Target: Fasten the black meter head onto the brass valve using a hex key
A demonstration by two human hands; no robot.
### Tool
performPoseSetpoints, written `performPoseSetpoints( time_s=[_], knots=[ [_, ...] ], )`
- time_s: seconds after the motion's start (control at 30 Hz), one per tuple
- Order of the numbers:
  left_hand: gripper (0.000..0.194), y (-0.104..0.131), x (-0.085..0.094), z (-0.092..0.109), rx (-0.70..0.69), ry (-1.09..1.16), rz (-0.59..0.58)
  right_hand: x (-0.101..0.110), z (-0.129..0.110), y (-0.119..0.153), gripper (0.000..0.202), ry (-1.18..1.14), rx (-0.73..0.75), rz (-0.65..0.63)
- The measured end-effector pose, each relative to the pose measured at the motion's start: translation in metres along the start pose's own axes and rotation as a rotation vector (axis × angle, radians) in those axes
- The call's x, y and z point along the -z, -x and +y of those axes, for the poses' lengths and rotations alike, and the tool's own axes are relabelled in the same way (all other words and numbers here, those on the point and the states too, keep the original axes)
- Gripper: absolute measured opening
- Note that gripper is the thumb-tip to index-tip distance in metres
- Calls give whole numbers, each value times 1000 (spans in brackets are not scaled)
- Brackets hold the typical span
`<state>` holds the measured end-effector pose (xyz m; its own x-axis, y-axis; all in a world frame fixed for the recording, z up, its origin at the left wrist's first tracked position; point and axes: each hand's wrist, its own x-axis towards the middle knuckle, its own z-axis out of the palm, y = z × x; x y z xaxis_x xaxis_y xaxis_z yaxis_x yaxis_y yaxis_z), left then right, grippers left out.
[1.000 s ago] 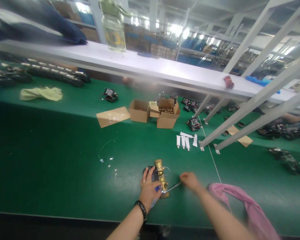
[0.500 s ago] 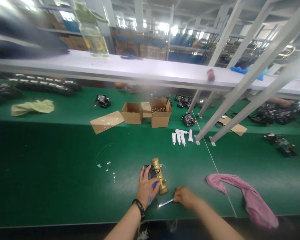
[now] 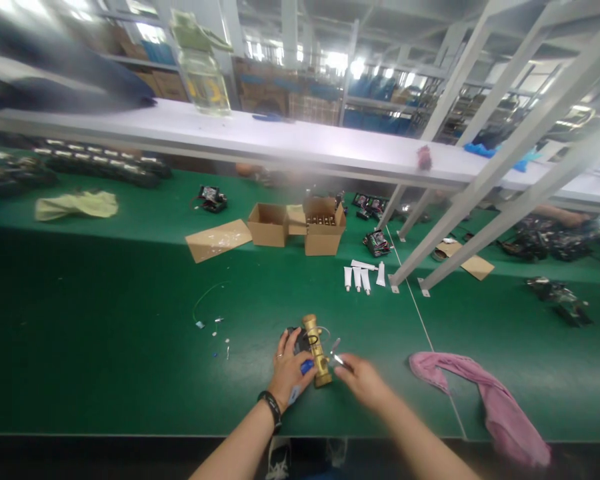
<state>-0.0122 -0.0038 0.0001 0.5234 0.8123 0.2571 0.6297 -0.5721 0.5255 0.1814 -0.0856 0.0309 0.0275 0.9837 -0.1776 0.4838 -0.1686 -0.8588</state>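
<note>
My left hand (image 3: 286, 377) is closed over a black housing (image 3: 301, 340) joined to a brass meter body (image 3: 319, 357) on the green bench. A blue part (image 3: 307, 366) shows under my thumb, and a thin wire loops at the brass body's upper side. Just right of the brass, my right hand (image 3: 361, 380) grips a slim silver wrench (image 3: 339, 361), its head close to the brass side; whether they touch I cannot tell. Part of the housing is hidden beneath my left fingers.
Several white tubes (image 3: 357, 279) lie near the posts' feet. Behind are an open carton (image 3: 323, 241) with brass parts and another carton (image 3: 270, 233). A pink cloth (image 3: 490, 393) hangs over the right front edge. Small scraps and a thin green wire (image 3: 200, 303) lie left.
My right hand has moved up and left, bringing the wrench from the bench's front beside the brass body. The wrench has swung to point up-left. My left hand keeps its hold.
</note>
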Motion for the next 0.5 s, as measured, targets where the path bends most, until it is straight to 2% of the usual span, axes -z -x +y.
performPoseSetpoints(
  time_s=[0.13, 0.3, 0.5],
  knots=[
    [11, 0, -2, 0, 19, 10, 33, -10, -7, -11, 30, 228, 58, -12],
    [12, 0, -1, 3, 39, 27, 31, -13, -7, -24, 34, 104, 134, -11],
    [19, 0, 6, 2, 27, 13, -20, -24, 8, -37, 23, 65, -45, 71]
  ],
)
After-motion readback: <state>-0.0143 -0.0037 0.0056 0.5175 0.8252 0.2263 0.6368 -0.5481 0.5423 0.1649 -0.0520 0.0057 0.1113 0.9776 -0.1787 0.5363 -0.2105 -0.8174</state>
